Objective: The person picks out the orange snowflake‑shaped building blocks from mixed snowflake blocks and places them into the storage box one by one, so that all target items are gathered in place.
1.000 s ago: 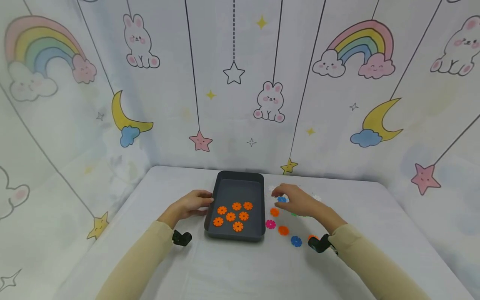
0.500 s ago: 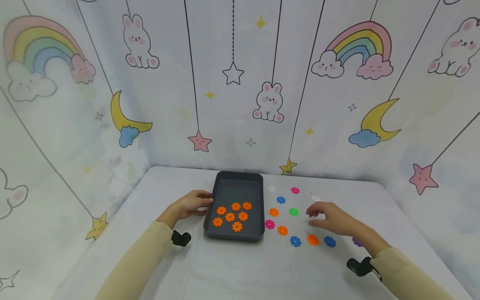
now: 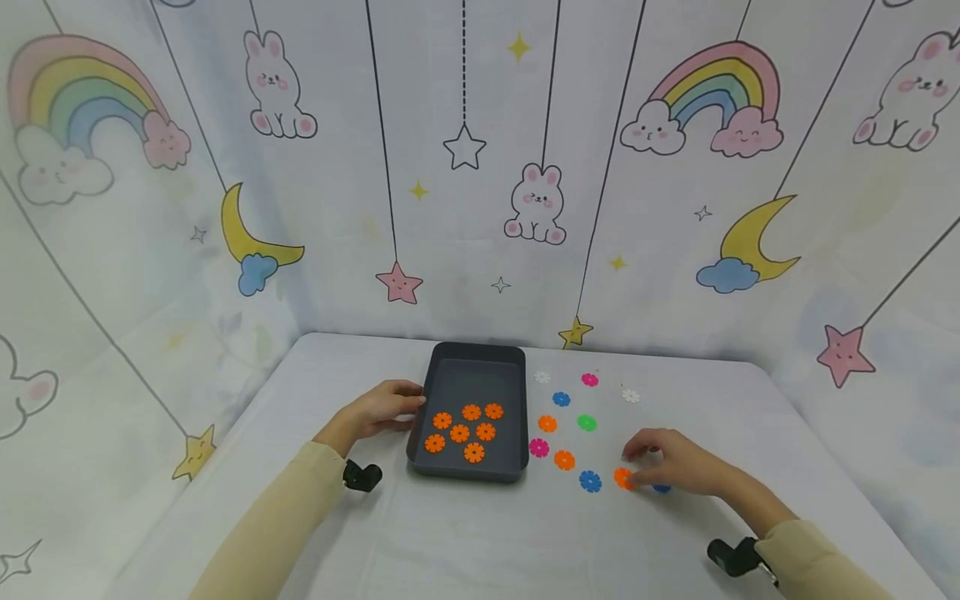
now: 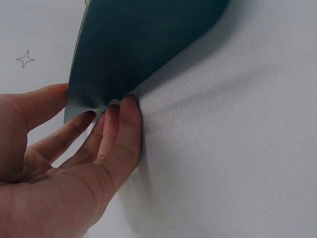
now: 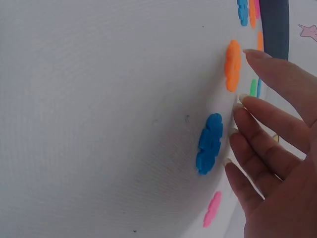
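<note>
A dark grey baking tray stands on the white-covered table with several orange snowflake discs lying in its near half. My left hand rests at the tray's left side. In the left wrist view its thumb lies against the wall near the rim and the other fingertips touch lower down. My right hand hovers over the right group of discs, fingers spread and holding nothing. Its thumb tip overlaps an orange disc in the head view; a blue disc lies below the fingers, partly hidden from the head view.
Right of the tray, loose discs lie spread out: two orange ones, blue discs, a green disc, pink discs and white discs. A patterned cloth hangs behind the table.
My right hand has moved from the discs beside the tray out to the right, then down toward the near orange disc. The left hand and tray stay put.
</note>
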Action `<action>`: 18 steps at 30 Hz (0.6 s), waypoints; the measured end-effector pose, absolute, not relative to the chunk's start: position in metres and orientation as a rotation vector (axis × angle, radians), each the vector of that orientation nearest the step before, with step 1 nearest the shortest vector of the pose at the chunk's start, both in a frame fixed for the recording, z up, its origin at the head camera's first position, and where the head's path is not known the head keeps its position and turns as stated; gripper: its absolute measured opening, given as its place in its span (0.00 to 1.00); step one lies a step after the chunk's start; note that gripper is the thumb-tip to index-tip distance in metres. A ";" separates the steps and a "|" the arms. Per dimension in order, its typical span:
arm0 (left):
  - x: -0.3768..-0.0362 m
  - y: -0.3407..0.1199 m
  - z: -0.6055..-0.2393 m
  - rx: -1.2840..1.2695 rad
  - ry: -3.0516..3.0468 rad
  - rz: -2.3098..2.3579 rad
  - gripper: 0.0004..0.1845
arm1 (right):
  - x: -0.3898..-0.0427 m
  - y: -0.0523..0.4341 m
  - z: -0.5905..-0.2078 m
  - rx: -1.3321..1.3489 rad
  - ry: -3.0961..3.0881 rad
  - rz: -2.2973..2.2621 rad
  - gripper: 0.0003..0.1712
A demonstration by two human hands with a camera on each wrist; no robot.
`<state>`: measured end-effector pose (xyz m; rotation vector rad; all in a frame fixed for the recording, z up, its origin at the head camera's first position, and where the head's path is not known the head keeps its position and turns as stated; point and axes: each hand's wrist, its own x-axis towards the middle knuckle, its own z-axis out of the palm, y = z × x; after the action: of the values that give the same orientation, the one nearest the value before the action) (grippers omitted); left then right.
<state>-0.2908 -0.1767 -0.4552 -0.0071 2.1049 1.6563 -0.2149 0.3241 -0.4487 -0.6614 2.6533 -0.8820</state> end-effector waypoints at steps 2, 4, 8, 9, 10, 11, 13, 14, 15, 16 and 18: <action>-0.291 -0.177 -0.456 -0.003 2.106 1.655 0.28 | -0.214 0.324 -0.450 -0.658 2.654 -0.880 0.20; -0.291 -0.177 -0.456 -0.002 2.107 1.656 0.28 | -0.213 0.323 -0.451 -0.662 2.660 -0.869 0.21; -0.290 -0.176 -0.455 0.001 2.109 1.654 0.27 | -0.211 0.322 -0.451 -0.685 2.664 -0.861 0.19; -0.290 -0.176 -0.455 0.001 2.110 1.652 0.27 | -0.211 0.322 -0.451 -0.690 2.663 -0.862 0.19; -0.290 -0.176 -0.455 -0.001 2.112 1.650 0.27 | -0.211 0.322 -0.451 -0.694 2.660 -0.864 0.18; -0.290 -0.176 -0.455 0.000 2.114 1.647 0.27 | -0.210 0.322 -0.451 -0.698 2.658 -0.866 0.18; -0.289 -0.176 -0.455 -0.004 2.117 1.648 0.27 | -0.210 0.321 -0.451 -0.705 2.656 -0.867 0.17; -0.289 -0.176 -0.455 -0.004 2.118 1.648 0.27 | -0.209 0.321 -0.450 -0.705 2.656 -0.867 0.17; -0.289 -0.176 -0.455 -0.005 2.120 1.650 0.27 | -0.209 0.321 -0.450 -0.705 2.659 -0.866 0.16; -0.289 -0.177 -0.455 -0.004 2.121 1.649 0.27 | -0.209 0.321 -0.450 -0.706 2.662 -0.865 0.16; -0.289 -0.177 -0.455 -0.005 2.120 1.650 0.28 | -0.210 0.321 -0.450 -0.709 2.667 -0.866 0.15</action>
<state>-0.2894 -0.1766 -0.4549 -0.0053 2.1196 1.6500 -0.2096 0.3207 -0.4499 -0.7091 2.6670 -0.8663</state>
